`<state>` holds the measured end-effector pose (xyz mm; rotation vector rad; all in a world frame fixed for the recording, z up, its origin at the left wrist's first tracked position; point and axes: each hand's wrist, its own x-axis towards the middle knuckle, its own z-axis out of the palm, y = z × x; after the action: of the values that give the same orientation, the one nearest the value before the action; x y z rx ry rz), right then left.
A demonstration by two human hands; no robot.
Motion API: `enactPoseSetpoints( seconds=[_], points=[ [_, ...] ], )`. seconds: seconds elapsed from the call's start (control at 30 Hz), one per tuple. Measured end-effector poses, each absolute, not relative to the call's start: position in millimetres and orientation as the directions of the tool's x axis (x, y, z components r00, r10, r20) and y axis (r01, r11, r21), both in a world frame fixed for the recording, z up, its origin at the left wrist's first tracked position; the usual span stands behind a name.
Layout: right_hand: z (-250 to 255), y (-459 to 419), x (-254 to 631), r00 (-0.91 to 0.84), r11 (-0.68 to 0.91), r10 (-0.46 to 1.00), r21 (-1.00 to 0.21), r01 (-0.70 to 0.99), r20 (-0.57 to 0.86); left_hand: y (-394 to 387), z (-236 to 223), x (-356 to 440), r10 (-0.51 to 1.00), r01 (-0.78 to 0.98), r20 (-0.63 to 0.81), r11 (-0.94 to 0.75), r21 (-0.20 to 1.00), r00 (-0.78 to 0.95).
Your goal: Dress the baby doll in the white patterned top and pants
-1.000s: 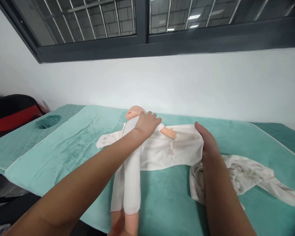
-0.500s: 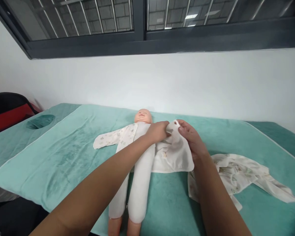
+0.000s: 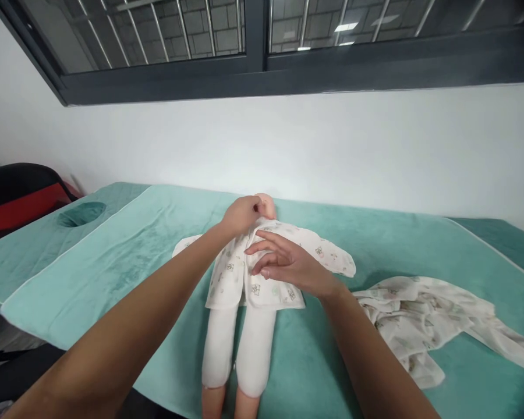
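Observation:
A baby doll [image 3: 268,205] lies on its back, its head partly hidden behind my left hand. White padded legs [image 3: 254,346] and bare lower legs point toward me. It has on a white baby jacket [image 3: 273,298] with small animal prints, and the two front panels nearly meet down the middle. My left hand [image 3: 242,215] is at the doll's neck beside the collar, fingers curled closed; what they pinch is hidden. Over the jacket's chest, my right hand [image 3: 292,267] is open with fingers spread, holding nothing. One sleeve [image 3: 336,256] stretches out to the right.
A crumpled printed white garment [image 3: 423,317] lies to the right on the green padded bed [image 3: 126,262]. The bed has a round hole [image 3: 82,213] at its left end. Behind stand a white wall and a barred window. A black and red object [image 3: 24,201] is at far left.
The right jacket panel, held up between both hands before, now lies over the doll's chest, with its sleeve outstretched. My left hand has moved to the neck; my right hand has let go and opened.

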<state>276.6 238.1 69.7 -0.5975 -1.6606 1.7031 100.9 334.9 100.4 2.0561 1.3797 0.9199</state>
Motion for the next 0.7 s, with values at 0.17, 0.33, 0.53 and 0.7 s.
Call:
enactPoseSetpoints(
  seconds=[0.17, 0.33, 0.53, 0.7],
  points=[
    [62.6, 245.8, 269.7, -0.421, 0.29, 0.892, -0.924, 0.248, 0.167, 315.9, 105.9, 96.6, 0.94, 0.615, 0.157, -0.32, 0.721, 0.304],
    [52.8, 246.8, 261.7, -0.324, 0.499, 0.867, -0.636, 0.589, 0.38, 323.7, 112.6, 114.3, 0.871, 0.71, 0.006, -0.405, 0.576, 0.492],
    [51.9, 247.6, 266.7, -0.413, 0.618, 0.779, -0.69, 0.378, 0.472, 336.0, 117.3, 119.2, 0.818, 0.746, -0.109, -0.45, 0.491, 0.565],
    [47.2, 258.5, 278.4, -0.182, 0.519, 0.855, -0.797, 0.31, 0.486, 338.4, 110.2, 117.9, 0.9, 0.79, 0.074, -0.415, 0.451, 0.43]
  ],
)
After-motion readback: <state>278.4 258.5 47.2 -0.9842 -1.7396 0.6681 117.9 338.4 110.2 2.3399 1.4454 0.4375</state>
